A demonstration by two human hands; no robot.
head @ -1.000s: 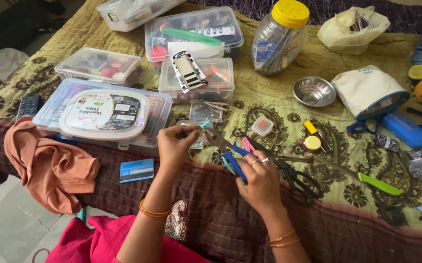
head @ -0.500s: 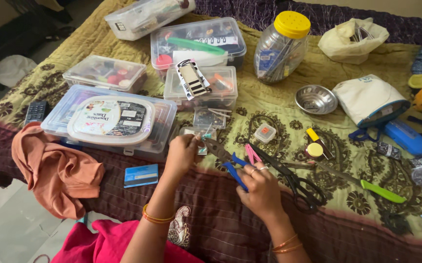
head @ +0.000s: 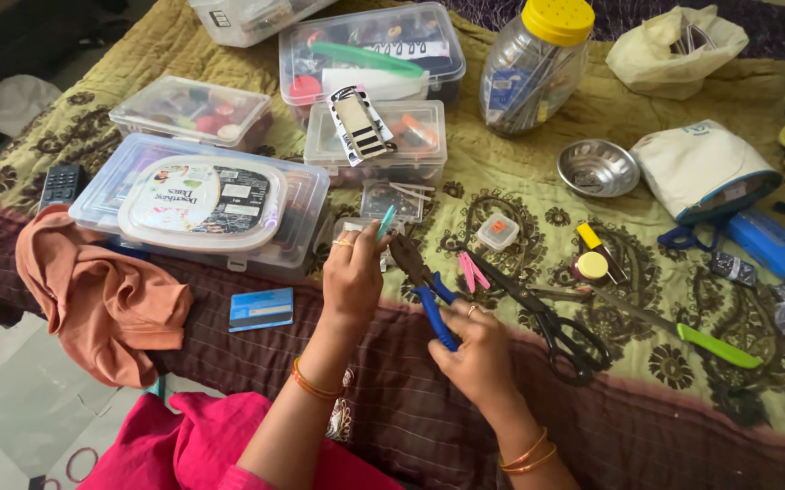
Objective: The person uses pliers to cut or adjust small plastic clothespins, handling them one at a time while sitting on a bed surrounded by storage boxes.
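My right hand (head: 476, 354) grips blue-handled pliers (head: 419, 277) by the handles, with the dark jaws pointing up and left. My left hand (head: 352, 272) pinches a small teal piece (head: 385, 221) just above and left of the jaws. Both hands hover over the front of a patterned olive quilt (head: 501, 172). Black scissors (head: 546, 318) lie just right of my right hand, with pink clips (head: 474, 270) beside them.
Clear plastic boxes (head: 202, 209) of small items stand at the left and back, with a yellow-lidded jar (head: 530, 63), a steel bowl (head: 597, 168), a white pouch (head: 701, 168), a green-handled knife (head: 682, 331), an orange cloth (head: 93, 290) and a blue card (head: 260, 308).
My left hand lifted the teal piece slightly higher beside the plier jaws. The pliers tilted more upright in my right hand. The camera view shifted a little.
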